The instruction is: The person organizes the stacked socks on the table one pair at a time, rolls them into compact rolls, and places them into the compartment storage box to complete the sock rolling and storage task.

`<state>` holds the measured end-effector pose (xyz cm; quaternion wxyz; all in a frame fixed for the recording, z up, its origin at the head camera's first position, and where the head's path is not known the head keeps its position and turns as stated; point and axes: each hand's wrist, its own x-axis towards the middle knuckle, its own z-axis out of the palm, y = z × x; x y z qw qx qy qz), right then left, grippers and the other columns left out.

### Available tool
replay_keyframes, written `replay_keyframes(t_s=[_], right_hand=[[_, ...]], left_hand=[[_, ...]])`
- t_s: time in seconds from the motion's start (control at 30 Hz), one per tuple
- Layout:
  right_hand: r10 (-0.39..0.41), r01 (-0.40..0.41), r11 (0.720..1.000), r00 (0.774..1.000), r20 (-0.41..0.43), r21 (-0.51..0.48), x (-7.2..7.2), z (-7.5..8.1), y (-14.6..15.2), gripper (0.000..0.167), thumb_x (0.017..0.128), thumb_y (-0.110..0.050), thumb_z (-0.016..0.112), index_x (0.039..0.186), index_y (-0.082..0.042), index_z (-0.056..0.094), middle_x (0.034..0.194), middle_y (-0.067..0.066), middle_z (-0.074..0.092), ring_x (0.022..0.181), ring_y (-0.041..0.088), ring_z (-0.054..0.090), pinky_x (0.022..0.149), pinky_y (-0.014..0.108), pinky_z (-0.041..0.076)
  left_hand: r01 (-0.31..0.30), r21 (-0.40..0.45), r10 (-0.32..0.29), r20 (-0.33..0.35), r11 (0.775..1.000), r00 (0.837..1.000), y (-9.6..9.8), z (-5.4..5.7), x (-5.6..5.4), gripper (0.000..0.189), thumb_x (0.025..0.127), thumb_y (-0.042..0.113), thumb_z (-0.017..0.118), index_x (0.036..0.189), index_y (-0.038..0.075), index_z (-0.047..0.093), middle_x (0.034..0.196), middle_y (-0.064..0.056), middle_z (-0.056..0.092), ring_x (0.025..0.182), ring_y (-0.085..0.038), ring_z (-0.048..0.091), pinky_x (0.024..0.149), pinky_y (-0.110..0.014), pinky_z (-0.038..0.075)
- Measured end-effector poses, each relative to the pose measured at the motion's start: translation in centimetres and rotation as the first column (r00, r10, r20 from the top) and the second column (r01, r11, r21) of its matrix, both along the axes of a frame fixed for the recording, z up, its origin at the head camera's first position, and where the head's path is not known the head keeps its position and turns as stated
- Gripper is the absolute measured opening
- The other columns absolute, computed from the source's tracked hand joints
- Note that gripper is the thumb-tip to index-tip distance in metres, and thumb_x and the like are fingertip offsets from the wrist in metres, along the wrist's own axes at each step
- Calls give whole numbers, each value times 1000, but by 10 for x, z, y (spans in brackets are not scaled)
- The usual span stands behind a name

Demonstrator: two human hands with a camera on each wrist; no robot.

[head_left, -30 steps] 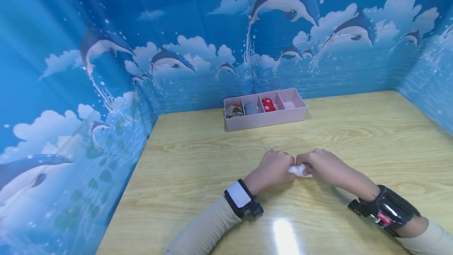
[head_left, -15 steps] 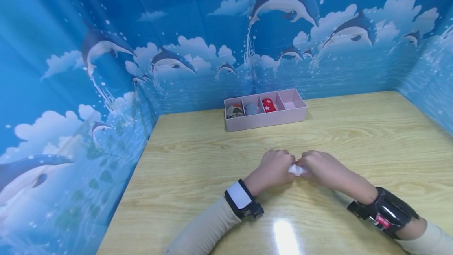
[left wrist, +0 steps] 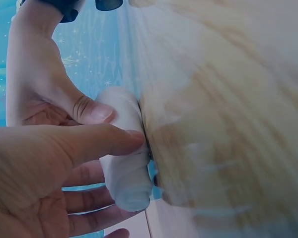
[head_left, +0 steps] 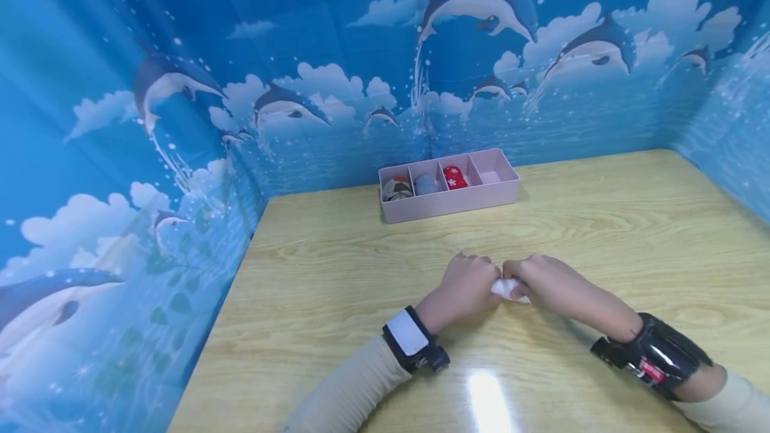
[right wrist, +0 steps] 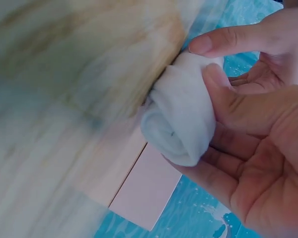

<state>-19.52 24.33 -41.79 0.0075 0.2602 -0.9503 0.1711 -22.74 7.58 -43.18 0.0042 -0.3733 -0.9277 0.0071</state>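
Both hands hold a white rolled-up cloth [head_left: 504,289] just above the wooden table, in the middle of the head view. From the left, my left hand [head_left: 468,286] grips one end; my right hand [head_left: 550,282] grips the other, knuckles close together. In the left wrist view the thumbs of the left hand [left wrist: 49,173] and right hand [left wrist: 47,74] press on the roll [left wrist: 128,176], fingers behind it. A spiral end of the white roll [right wrist: 181,111] shows in the right wrist view, between the right hand [right wrist: 263,163] and left hand [right wrist: 273,44].
A pink divided box [head_left: 451,204] stands at the table's back edge. Its compartments hold a patterned roll [head_left: 397,188], a grey-blue roll [head_left: 426,184] and a red roll with white flowers [head_left: 455,178]; the rightmost holds nothing. A blue dolphin curtain [head_left: 337,39] hangs behind the wooden table [head_left: 313,266].
The right hand's fingers have shifted on the white roll: half a second ago its thumb was tucked out of sight, and now it shows again. The left hand has stayed nearly still.
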Motion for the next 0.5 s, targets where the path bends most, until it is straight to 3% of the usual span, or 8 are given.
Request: replay_keyframes(t_s=[0.27, 0.5], right_hand=[[34, -19, 996, 982, -186, 86, 4, -3, -4, 19, 71, -9, 89, 87, -12, 79, 85, 3, 68, 72, 12, 62, 60, 27, 54], [46, -30, 996, 976, -213, 82, 4, -6, -5, 17, 73, -10, 88, 85, -9, 77, 78, 3, 66, 66, 10, 58, 56, 24, 50]], left_hand=[[-38, -23, 40, 75, 999, 996, -3, 1, 0, 23, 94, 45, 70, 97, 23, 77, 95, 5, 63, 78, -8, 52, 65, -22, 40], [-28, -12, 28, 51, 1000, 998, -3, 2, -1, 21, 93, 41, 71, 100, 22, 78, 94, 5, 65, 78, -8, 54, 66, -22, 42]])
